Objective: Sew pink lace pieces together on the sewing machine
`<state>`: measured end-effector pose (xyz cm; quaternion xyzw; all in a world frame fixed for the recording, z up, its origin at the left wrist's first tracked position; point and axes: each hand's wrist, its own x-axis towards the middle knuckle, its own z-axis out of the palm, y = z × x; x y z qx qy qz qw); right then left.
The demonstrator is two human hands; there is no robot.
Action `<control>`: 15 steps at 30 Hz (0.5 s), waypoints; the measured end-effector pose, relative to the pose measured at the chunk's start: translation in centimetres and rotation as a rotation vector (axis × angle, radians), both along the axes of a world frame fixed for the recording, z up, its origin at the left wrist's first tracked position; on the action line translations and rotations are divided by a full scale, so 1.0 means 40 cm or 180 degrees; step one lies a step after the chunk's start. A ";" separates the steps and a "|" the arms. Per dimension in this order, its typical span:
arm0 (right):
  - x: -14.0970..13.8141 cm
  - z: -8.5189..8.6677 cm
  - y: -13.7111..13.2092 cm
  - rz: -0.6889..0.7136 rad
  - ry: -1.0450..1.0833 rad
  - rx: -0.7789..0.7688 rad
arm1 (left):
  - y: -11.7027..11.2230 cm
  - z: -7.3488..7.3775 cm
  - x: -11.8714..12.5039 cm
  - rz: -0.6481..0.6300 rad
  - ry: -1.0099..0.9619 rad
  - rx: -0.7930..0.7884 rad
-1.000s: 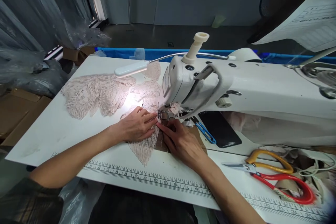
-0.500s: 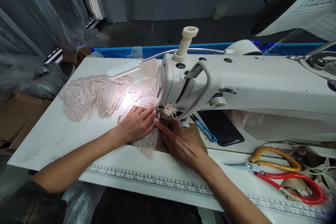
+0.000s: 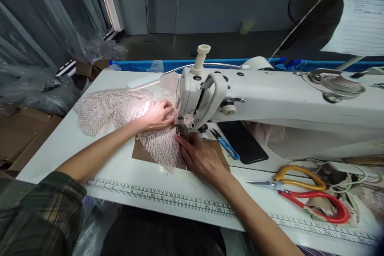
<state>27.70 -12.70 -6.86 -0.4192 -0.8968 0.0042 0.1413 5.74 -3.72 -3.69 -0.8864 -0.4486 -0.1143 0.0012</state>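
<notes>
Pale pink lace fabric (image 3: 160, 150) lies under the needle area of a white sewing machine (image 3: 207, 96), its fringed end spread over a brown plate. My left hand (image 3: 159, 115) is closed on the lace just left of the machine head, fingers bent and pressed together. Close to the presser foot (image 3: 181, 129), my right hand (image 3: 198, 154) has its thumb and index fingertip at the lace's right edge, the other fingers curled under. The fingertips of both hands are partly hidden. More lace (image 3: 111, 108) lies bunched to the left, under a lit lamp (image 3: 144, 82).
Blue thread snips (image 3: 229, 149) and a black phone (image 3: 243, 142) lie right of my right hand. Scissors (image 3: 300, 192) with orange and red handles rest farther right beside scraps. A printed ruler (image 3: 168, 198) runs along the table's front edge. Cardboard boxes (image 3: 27, 132) stand at left.
My left hand has moved up and away from me along the lace, uncovering more fringe and brown plate. The right hand stays by the presser foot. The camera view has shifted slightly.
</notes>
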 end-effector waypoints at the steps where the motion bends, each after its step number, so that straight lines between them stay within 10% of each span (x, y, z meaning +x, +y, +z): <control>1: 0.000 -0.001 -0.001 -0.0012 -0.0008 -0.0049 | 0.015 0.001 -0.002 0.0001 0.0061 0.0001; 8: 0.018 0.010 -0.003 -0.0071 0.0900 -0.0563 | -0.052 0.012 -0.026 -0.0109 -0.0242 0.0346; 15: 0.023 0.020 0.005 -0.0353 0.1819 -0.0667 | -0.198 -0.001 -0.060 -0.1579 -0.1098 -0.0124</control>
